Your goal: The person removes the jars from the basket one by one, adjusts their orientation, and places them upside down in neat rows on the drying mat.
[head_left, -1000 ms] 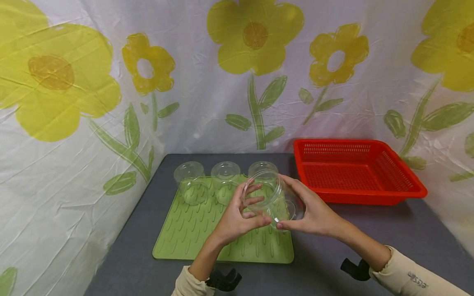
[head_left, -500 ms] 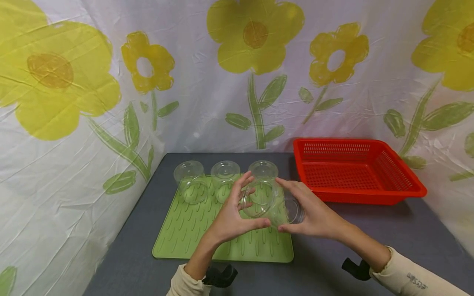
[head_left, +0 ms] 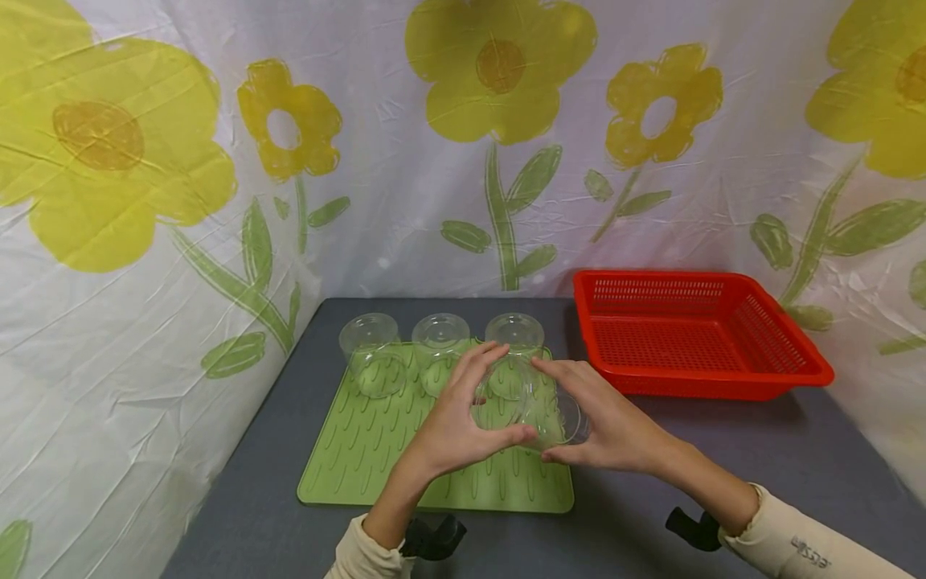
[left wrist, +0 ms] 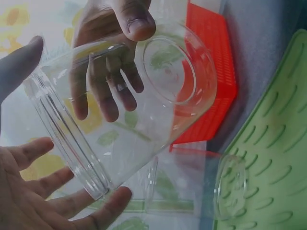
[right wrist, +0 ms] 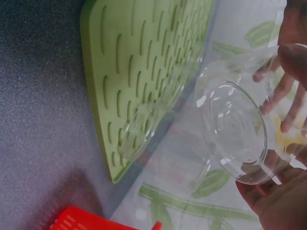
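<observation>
A clear plastic jar (head_left: 534, 412) is held tilted on its side above the green mat (head_left: 362, 462), its ridged rim toward the left hand and its round base toward the right. My left hand (head_left: 459, 422) holds the rim end, thumb on one side and spread fingers on the other. The right hand (head_left: 615, 418) grips the body near the base, its fingers showing through the clear wall in the left wrist view. Three similar jars stand in a row at the mat's far edge: a left one (head_left: 370, 350), a middle one (head_left: 440, 347) and a right one (head_left: 515, 331).
A red perforated basket (head_left: 709, 387) sits at the back right of the grey table (head_left: 651, 515). Behind the table hangs a white curtain (head_left: 391, 201) with painted yellow flowers. Black mounts show at both wrists.
The held jar has turned between the hands and come slightly lower, its mouth swinging further to the left. The right hand has shifted slightly down; the standing jars have not moved.
</observation>
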Available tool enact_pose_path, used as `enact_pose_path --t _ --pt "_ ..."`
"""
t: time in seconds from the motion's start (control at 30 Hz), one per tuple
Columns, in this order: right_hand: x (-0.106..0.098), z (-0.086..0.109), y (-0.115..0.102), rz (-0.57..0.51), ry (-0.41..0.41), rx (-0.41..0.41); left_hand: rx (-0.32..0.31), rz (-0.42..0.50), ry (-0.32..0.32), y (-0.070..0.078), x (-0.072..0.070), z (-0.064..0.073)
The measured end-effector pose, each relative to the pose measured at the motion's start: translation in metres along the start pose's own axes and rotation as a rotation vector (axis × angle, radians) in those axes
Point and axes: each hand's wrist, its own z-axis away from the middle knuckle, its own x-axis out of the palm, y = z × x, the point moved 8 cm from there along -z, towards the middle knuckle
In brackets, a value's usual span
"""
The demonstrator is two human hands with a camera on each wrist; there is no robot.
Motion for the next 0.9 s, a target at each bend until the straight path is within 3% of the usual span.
enact_pose_path --t 0.2,0.4,0.6,0.9 --pt "0.002 0.000 -0.001 0.020 -0.002 -0.022 0.065 -0.104 0.027 0.007 -0.003 0.001" --pt "0.004 0.000 -0.002 0.020 -0.014 -0.023 0.064 -0.124 0.032 0.008 -0.005 0.001" --pt "0.004 0.000 -0.001 0.020 -0.018 -0.010 0.091 -0.090 0.059 0.005 -0.008 0.003" --pt "-0.007 0.005 0.012 -0.067 0.043 0.039 0.062 0.042 0.140 -0.008 -0.017 0.009"
